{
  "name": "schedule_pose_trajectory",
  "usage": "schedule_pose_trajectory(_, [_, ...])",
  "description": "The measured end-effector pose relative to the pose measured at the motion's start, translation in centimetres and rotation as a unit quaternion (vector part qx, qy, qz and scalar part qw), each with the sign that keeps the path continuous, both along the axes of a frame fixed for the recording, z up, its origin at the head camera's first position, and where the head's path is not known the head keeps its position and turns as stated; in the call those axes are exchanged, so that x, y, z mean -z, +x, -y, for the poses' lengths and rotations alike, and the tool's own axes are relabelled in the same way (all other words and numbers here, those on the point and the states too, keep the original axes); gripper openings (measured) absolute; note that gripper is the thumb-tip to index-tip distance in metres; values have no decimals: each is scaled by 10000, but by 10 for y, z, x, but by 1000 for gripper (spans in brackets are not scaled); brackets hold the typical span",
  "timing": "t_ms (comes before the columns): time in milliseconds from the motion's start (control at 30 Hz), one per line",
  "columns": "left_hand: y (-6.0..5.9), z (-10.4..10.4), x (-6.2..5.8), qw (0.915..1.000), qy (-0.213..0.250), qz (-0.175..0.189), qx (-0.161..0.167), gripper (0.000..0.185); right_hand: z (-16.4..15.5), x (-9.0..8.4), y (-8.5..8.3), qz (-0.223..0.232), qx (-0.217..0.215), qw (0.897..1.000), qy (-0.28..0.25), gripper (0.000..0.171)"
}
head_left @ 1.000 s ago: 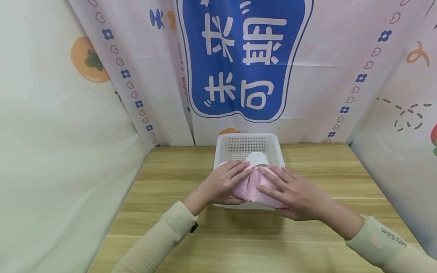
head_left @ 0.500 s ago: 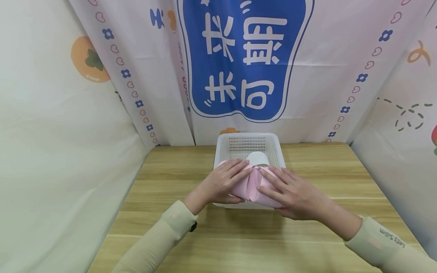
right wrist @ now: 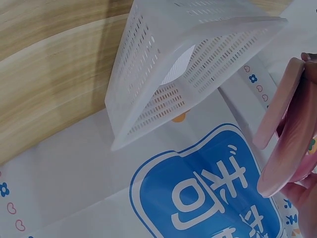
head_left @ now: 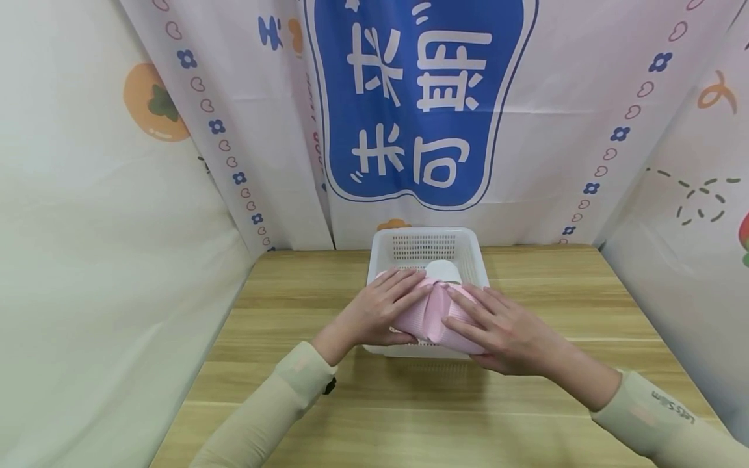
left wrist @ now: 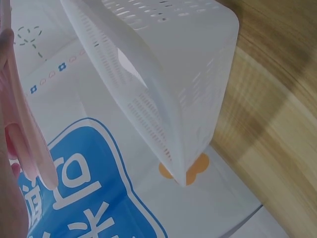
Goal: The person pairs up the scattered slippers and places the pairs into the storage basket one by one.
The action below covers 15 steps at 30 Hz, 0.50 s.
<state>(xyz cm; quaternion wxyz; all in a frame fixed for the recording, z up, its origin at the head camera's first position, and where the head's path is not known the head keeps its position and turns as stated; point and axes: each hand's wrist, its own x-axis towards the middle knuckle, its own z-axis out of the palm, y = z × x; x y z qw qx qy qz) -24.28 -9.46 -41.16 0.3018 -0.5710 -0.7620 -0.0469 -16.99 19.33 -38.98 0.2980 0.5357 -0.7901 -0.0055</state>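
Both hands hold a pair of pink ribbed slippers side by side over the front part of a white plastic basket. My left hand grips the left slipper, fingers across its top and thumb low at the front. My right hand has the right one, fingers spread over it and thumb underneath. Behind the pair, a rounded white thing shows inside the basket; the rest of it is hidden. Pink smooth edges, probably of the slippers, appear at the right border of the right wrist view.
The basket stands on a wooden table near its back edge. White printed cloth with a blue sign hangs behind. A pale cloth wall rises on the left.
The left hand has shifted slightly up and left, raising the left slipper a little so more of the basket's front shows beneath it. The right hand has barely moved.
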Motion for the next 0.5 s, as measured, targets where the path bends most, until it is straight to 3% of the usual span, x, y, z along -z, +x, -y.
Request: schedule_pose_trajectory(500, [3, 6, -4, 9997, 120, -26, -217, 99, 0, -1, -2, -79, 58, 9999, -63, 55])
